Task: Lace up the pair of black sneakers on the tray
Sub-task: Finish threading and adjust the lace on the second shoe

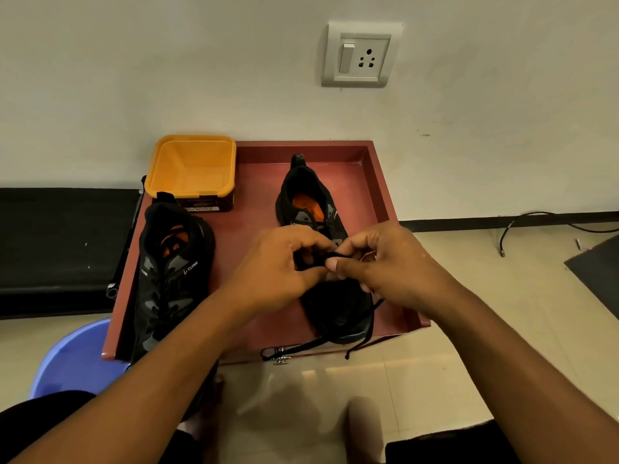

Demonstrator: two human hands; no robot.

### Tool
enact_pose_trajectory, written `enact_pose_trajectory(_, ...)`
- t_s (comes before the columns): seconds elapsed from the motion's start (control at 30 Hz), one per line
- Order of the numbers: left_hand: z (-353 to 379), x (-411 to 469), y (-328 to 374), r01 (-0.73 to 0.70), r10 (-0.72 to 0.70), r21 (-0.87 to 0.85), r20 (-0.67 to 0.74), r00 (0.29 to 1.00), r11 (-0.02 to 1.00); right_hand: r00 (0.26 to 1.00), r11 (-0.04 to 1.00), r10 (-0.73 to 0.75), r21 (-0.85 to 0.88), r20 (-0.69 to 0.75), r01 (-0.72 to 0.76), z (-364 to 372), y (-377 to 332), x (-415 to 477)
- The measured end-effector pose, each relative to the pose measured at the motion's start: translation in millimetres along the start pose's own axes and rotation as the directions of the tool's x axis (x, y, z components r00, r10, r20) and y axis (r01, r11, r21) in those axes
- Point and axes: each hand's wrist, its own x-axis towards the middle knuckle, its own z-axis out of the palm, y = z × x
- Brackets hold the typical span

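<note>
Two black sneakers lie toe-toward-me on a dark red tray [375, 182]. The left sneaker [167, 276] is laced and lies untouched. Over the middle of the right sneaker [335, 309] both hands meet. My left hand [278, 266] and my right hand [385, 262] pinch the black lace [321, 259] between curled fingers and thumbs above the eyelets. Two loose lace ends [301, 348] trail off the toe and hang over the tray's front edge. The hands hide the eyelet area.
An orange plastic tub [191, 169] stands at the tray's back left corner. A blue plastic stool [70, 360] is at the lower left, a black bench [50, 249] along the left wall. A wall socket [361, 55] sits above, and cables [536, 219] lie on the floor at right.
</note>
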Motion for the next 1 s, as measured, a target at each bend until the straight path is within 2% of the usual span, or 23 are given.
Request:
enact_pose_trajectory(0.07,-9.5,1.6,-6.0,0.069,-0.069,0.065,0.007,0.998,0.996,0.998,0.996,0.045,0.072,0.041,-0.048,-10.7,3.9,-1.5)
enact_pose_trajectory(0.13,-15.5,1.3,-9.9,0.103,-0.109,0.123,0.037,0.993,0.987,0.997,0.995,0.07,0.069,0.034,-0.072,-20.0,9.2,0.0)
enact_pose_trajectory(0.3,-8.3,1.5,1.1,0.053,-0.056,0.024,0.146,0.988,0.998,0.994,0.996,0.042,0.074,0.106,-0.05,-16.4,8.0,4.0)
enact_pose_trajectory(0.5,-34.4,-0.3,-5.5,0.222,-0.247,0.145,0.188,0.951,0.964,0.986,0.991,0.097,0.083,0.134,-0.108,-31.6,16.9,2.7)
enact_pose_trajectory(0.6,-31.0,-3.0,-3.0,0.24,-0.258,0.1,0.257,0.931,0.966,0.98,0.989,0.098,0.094,0.17,-0.115,-29.8,17.2,5.1)
enact_pose_trajectory(0.73,-16.9,-0.8,7.9,0.242,-0.212,-0.081,0.277,0.937,0.967,0.975,0.986,0.05,0.143,0.216,-0.082,-16.9,10.0,10.9)
enact_pose_trajectory(0.8,-20.9,0.7,3.0,0.258,-0.244,-0.006,0.302,0.921,0.966,0.971,0.986,0.062,0.137,0.23,-0.095,-20.9,11.2,12.0)
enact_pose_trajectory(0.93,-40.8,-3.5,-22.3,0.295,-0.404,0.325,0.348,0.846,0.898,0.973,0.988,0.129,0.062,0.189,-0.143,-37.4,21.8,12.3)
enact_pose_trajectory(1.0,-39.3,-6.2,-27.1,0.332,-0.43,0.296,0.383,0.818,0.895,0.971,0.986,0.142,0.06,0.19,-0.156,-36.6,23.8,13.7)
